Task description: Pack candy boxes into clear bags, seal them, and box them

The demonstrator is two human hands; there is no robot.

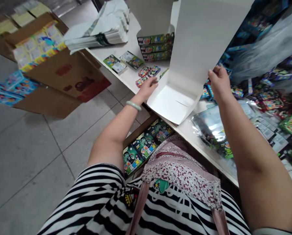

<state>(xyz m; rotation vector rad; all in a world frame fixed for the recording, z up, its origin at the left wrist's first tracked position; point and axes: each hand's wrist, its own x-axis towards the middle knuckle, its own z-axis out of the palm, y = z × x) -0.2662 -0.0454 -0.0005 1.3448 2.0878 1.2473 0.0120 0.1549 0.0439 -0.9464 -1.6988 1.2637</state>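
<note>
A white cardboard box (174, 101) lies at the table's front edge, its inside bare and its tall lid (199, 39) standing up at the back. My left hand (147, 88), with a pale bangle on the wrist, has its fingers curled together at the box's left side wall. On the other side, my right hand (219, 80) pinches the right edge of the box where lid and wall meet. Small colourful packets (146, 74) lie just beyond my left hand. Behind them stands a stack of green and black printed boxes (155, 48).
Bundled white sheets (106, 27) and two flat printed cards (114, 63) lie at the table's left. Many small packets (270, 98) and clear plastic (258, 55) fill the right. Below the edge is a carton of printed boxes (147, 145). Brown cartons (72, 78) stand left.
</note>
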